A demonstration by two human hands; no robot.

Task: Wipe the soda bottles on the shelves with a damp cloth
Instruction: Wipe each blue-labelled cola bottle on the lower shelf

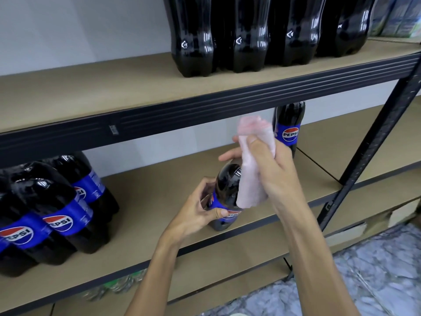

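A dark cola bottle (pixel 224 190) with a blue label stands near the front edge of the middle shelf (pixel 159 179). My left hand (pixel 200 208) grips it around the label. My right hand (pixel 271 165) holds a pale pink cloth (pixel 250 179) pressed against the bottle's upper right side and neck; the cap is hidden behind the fingers. Another blue-labelled bottle (pixel 288 128) stands alone further back on the same shelf. Several more bottles (pixel 52 215) cluster at the left of that shelf.
Several large dark bottles (pixel 250 35) line the upper shelf (pixel 91 96). A black metal upright (pixel 373 142) runs diagonally at the right. Lower shelves hold green packaging (pixel 118 283). Marbled floor tiles (pixel 376 270) lie below right.
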